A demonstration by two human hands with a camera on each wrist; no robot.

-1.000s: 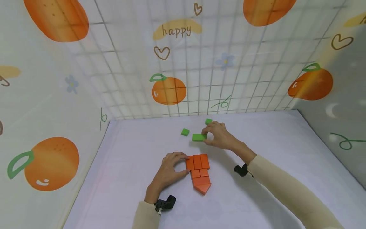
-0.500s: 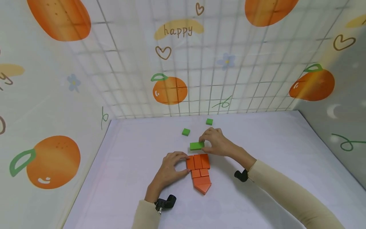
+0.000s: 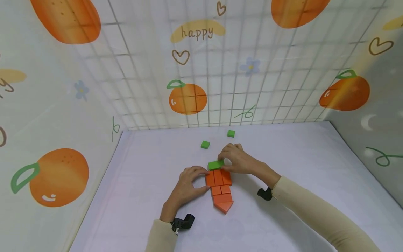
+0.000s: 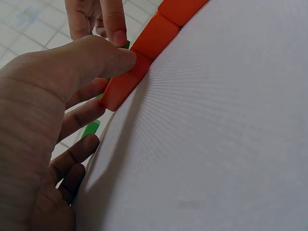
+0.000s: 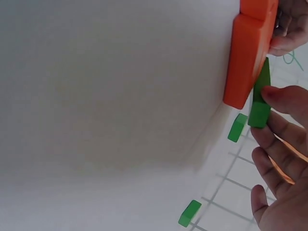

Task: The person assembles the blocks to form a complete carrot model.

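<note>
In the head view my right hand pinches a green rectangular block at its right end, against the far side of a row of orange blocks. In the right wrist view the thumb and fingers hold that green block beside an orange one. My left hand grips the leftmost orange block between thumb and index finger. The left wrist view has its thumb on the orange blocks. Nearer me, two small orange blocks and an orange pointed piece continue the shape.
Two small green blocks lie farther back, one behind the held block and another close to the back wall. White table surrounds them. Printed fabric walls stand on the left, back and right.
My right hand has brought the green block toward me, from farther back on the table down to the orange row. The left hand has stayed at the leftmost orange block.
</note>
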